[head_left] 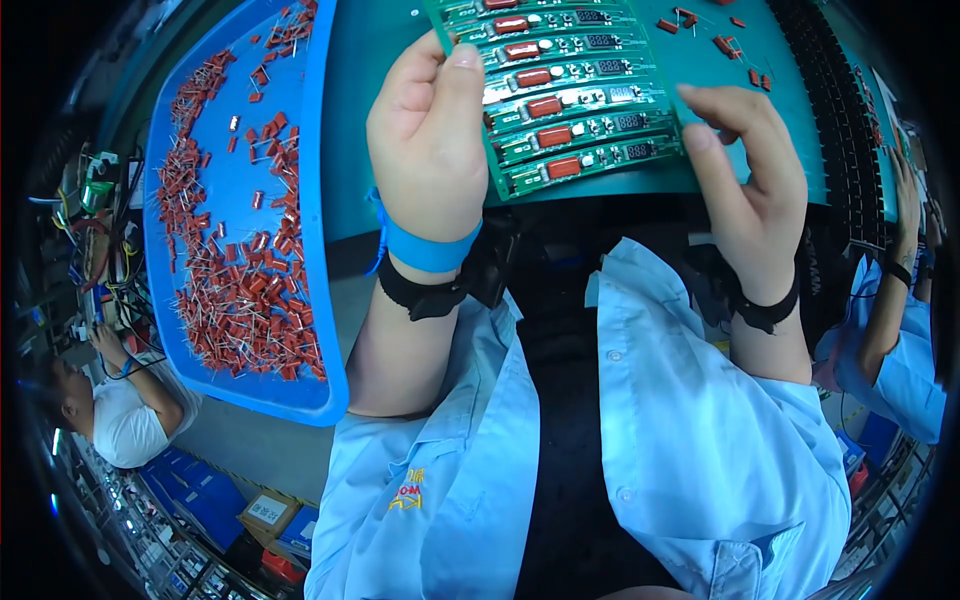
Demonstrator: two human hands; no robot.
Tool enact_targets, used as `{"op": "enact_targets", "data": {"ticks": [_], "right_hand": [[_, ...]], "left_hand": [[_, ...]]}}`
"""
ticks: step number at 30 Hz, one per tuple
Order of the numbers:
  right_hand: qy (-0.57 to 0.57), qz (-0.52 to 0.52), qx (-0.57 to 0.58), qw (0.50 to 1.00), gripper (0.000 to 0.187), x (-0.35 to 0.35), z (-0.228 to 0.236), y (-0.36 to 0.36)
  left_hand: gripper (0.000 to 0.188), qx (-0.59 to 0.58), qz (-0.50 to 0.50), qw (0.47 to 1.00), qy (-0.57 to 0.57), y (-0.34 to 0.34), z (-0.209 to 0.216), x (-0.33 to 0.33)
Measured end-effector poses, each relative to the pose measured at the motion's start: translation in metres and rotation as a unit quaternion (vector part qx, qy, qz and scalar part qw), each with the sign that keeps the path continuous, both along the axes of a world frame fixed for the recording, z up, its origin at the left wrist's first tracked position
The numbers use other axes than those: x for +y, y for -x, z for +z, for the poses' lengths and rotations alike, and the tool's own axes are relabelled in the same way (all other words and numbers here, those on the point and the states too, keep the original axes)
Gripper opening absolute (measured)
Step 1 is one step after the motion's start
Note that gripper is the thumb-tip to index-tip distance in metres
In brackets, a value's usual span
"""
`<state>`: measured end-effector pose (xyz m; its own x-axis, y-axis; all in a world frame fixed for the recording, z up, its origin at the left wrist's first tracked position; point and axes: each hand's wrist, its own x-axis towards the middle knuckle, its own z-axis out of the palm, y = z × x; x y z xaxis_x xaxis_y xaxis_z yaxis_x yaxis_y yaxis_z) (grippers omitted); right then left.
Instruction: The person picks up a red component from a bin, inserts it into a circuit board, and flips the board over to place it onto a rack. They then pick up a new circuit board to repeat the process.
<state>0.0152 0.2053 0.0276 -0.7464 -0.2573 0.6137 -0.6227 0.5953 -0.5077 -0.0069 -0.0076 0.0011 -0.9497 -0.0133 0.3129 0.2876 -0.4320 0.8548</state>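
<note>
In the head view, the left hand (pixel 432 140) sits just before 12 o'clock, pinching the left edge of a green printed circuit board panel (pixel 578 103) — thumb on top, the other fingers curled beside the edge. The panel lies between 12 and 1 o'clock, above a green work surface (pixel 375 215), its stacked strips carrying red capacitors (pixel 543 106) and small digit displays (pixel 622 94). At 2 o'clock the right hand (pixel 745 175) has thumb and forefinger slightly parted beside the panel's right edge — whether they grip it, I cannot tell. A blue plastic tray (pixel 322 200) at 10 o'clock holds many loose red leaded capacitors (pixel 255 310). A blue wrist strap (pixel 432 250) circles the left wrist. One co-worker (pixel 135 415) appears towards 8 o'clock.
</note>
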Motion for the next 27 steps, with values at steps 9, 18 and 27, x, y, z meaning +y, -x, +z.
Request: {"op": "enact_targets", "data": {"ticks": [9,18,27], "right_hand": [[0.221,0.051,-0.308,0.924,0.026,0.001,-0.004,-0.010],[0.376,0.069,-0.405,0.831,0.019,0.004,-0.001,-0.007],[0.511,0.073,-0.314,0.797,0.019,0.033,0.006,-0.022]], "left_hand": [[0.025,-0.032,-0.027,0.998,-0.043,0.001,0.003,-0.003],[0.031,-0.019,0.001,1.000,-0.009,-0.003,0.009,0.008],[0.035,-0.043,0.010,0.985,0.166,-0.013,0.009,-0.002]]}}
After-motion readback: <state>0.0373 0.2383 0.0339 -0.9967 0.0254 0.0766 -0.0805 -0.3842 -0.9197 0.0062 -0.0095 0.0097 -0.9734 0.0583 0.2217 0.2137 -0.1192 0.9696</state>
